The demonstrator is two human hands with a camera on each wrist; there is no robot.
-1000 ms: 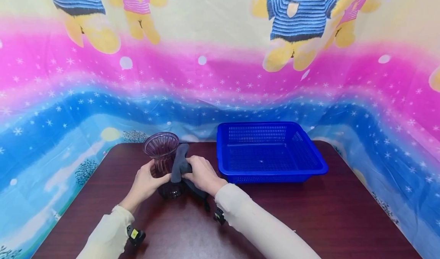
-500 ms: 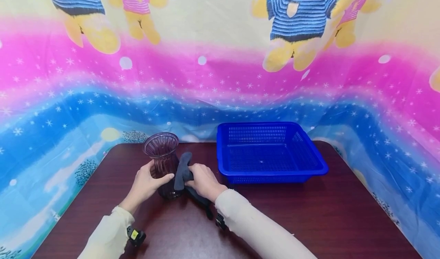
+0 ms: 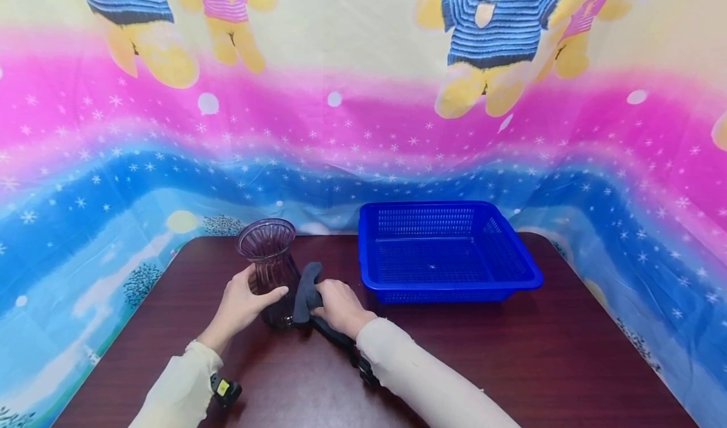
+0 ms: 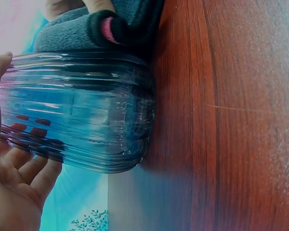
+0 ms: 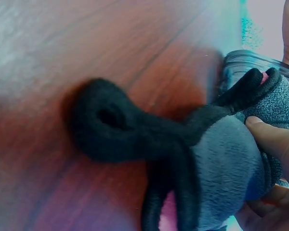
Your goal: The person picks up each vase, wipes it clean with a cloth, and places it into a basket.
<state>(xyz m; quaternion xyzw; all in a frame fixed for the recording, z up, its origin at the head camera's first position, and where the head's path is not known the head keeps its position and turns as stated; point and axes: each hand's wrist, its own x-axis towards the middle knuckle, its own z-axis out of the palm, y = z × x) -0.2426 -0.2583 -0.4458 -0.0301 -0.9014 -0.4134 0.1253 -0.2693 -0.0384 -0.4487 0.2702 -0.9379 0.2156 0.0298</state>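
A ribbed purple glass vase (image 3: 269,264) stands upright on the dark wooden table (image 3: 511,352), left of centre. My left hand (image 3: 243,302) wraps round its lower body; the left wrist view shows the vase (image 4: 77,110) against my palm and fingers (image 4: 19,168). My right hand (image 3: 339,303) grips a dark grey cloth (image 3: 308,289) and presses it against the vase's right side near the base. In the right wrist view the cloth (image 5: 221,159) is grey fleece with black trim, a black loop (image 5: 106,120) of it lying on the table.
A blue plastic basket (image 3: 534,273), nothing in it, stands right of the vase at the back of the table. A colourful bear-print sheet (image 3: 363,100) hangs behind and around the table.
My right hand has slid the cloth down the vase's side, from near the neck towards the base. The left hand and the vase have stayed put.
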